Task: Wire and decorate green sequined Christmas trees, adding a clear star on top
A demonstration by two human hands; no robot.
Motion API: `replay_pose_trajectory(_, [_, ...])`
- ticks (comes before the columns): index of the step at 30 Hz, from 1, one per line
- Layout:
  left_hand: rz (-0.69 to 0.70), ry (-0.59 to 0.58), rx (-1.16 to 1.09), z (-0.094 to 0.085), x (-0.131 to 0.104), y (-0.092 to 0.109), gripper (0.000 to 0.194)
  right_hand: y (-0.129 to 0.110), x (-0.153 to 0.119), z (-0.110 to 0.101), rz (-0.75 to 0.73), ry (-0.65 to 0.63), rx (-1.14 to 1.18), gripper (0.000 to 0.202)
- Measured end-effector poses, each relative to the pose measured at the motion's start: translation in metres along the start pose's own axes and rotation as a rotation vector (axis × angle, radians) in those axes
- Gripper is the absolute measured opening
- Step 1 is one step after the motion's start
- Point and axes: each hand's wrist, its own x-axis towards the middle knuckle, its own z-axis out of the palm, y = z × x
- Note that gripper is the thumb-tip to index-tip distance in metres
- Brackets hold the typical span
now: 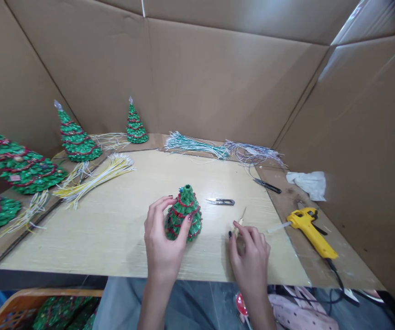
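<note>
Orange plastic lay nearest you: a basket (22, 308) of green, leafy pieces at the lower left of the frame. Your left hand (165, 236) curved round a small green tree (186, 204), thumb across its front and fingers along its left side; the tree stood upright just below the frame's centre. To the right, your right hand (251, 250) had its fingertips drawn in about the handle of a pointed tool (242, 221).

A slip of that bare point could have pricked your left hand, I judged, and too hard a squeeze could have loosened the tree's red garland. A tug on the cord could have dragged the yellow glue gun (309, 224) off its strip at the right.

Beneath your hands spread a pale board (108, 243), with snips (223, 201) lying just beyond the tree. Farther up, green-and-white wires (197, 147) lined the back edge, below brown cardboard walls (235, 78) filling the upper frame.
</note>
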Motion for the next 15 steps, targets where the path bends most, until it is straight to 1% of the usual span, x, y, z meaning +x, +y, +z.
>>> replay_pose_trajectory(3, [-0.023, -0.015, -0.015, -0.0019, -0.0005, -0.0003, 0.025, 0.0009, -0.0001, -0.0001, 0.004, -0.009, 0.01, 0.028])
replay_pose_trajectory(7, [-0.045, -0.022, -0.045, -0.0004, 0.0006, -0.0021, 0.025, 0.001, 0.0002, -0.0005, -0.007, -0.009, 0.009, 0.029])
replay_pose_trajectory(15, [0.006, 0.032, -0.053, 0.0028, 0.0, -0.0011, 0.019, 0.0017, 0.0011, -0.0006, -0.027, 0.01, 0.006, 0.031])
